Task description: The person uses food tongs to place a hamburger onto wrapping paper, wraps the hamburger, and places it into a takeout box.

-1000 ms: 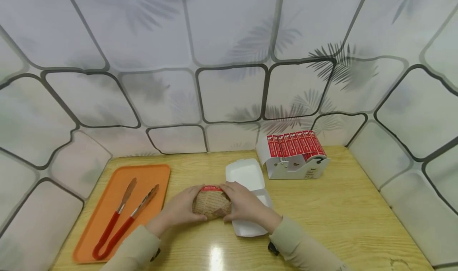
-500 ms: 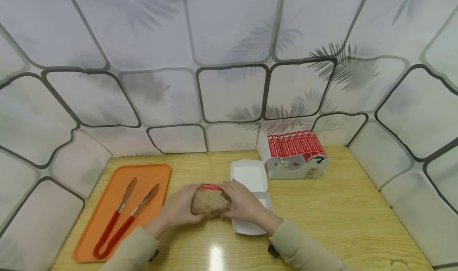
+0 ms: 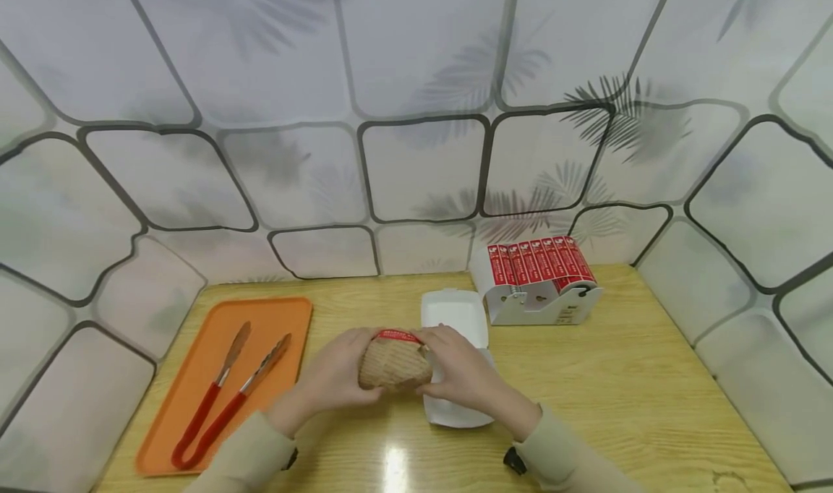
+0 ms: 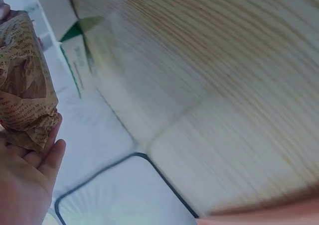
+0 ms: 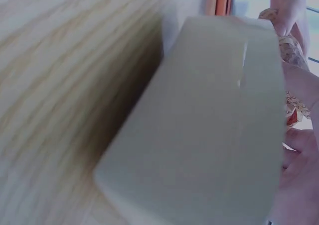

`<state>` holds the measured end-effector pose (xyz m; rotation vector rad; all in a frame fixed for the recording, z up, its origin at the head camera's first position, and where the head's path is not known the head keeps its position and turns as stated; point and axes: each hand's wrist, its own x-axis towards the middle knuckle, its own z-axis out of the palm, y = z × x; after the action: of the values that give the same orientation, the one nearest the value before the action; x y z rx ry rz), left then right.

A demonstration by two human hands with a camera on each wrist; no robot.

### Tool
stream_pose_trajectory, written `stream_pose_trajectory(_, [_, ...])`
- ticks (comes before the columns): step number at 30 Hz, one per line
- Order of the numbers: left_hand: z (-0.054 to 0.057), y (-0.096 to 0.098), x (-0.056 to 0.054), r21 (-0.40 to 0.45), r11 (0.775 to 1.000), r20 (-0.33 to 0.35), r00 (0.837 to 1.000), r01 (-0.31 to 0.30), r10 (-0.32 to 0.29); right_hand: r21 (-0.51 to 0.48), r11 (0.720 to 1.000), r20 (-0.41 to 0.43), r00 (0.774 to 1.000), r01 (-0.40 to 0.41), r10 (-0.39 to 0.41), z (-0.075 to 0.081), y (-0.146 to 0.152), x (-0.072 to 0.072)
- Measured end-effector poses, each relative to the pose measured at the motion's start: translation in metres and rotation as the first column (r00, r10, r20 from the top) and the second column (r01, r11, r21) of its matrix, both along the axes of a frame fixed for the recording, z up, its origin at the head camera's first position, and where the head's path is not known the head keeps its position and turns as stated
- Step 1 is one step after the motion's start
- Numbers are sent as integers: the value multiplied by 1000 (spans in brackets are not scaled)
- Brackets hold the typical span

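Observation:
A round bundle wrapped in brown printed paper (image 3: 393, 364), with a red strip along its far side, sits between both hands in the head view. The left hand (image 3: 335, 370) grips its left side, and the right hand (image 3: 465, 369) grips the right side. Crumpled folds of the paper (image 4: 26, 80) show in the left wrist view. Just right of the bundle, a white foam clamshell box (image 3: 458, 312) lies open, its lid toward the wall; the right hand and forearm cover part of its base. That box's outer wall (image 5: 194, 130) fills much of the right wrist view.
On the left, an orange tray (image 3: 195, 356) bears tongs (image 3: 218, 428) with red handles. A white cardboard display box (image 3: 540, 309) holding several red packs (image 3: 540, 262) stands at the back right. Patterned walls (image 3: 423, 168) enclose the wooden table (image 3: 618, 392).
The bundle shifted slightly left, then right and upward with both hands around it. The foam box slid a little to the right early on. Tray and tongs stayed put.

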<state>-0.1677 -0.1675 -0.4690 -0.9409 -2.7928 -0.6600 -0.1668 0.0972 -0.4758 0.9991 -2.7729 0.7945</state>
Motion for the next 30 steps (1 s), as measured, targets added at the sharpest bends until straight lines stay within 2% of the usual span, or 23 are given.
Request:
stream_pose_trajectory(8, [4,26,0,44,998,13,999,37,-38,-8,1000,-65,998,27,-27,4,29,6])
stream_pose_trajectory(13, [1,43,1,44,998,24,998,54,-55,5,999,-25,999,44,-44,5,45,10])
stream_pose_trajectory(18, [-3,60,3,45,996,6,997,79,-79,16,999,-15,999,52,-52,5,63,14])
stream_pose_trajectory(24, [-7,80,4,-20,995,3,995,102,-102,40,998,-31,998,57,-56,0,82,18])
stream_pose_trajectory(30, [-13,93,4,-88,990,39,994,109,-106,78,995,11,998,67,-68,-13,91,18])
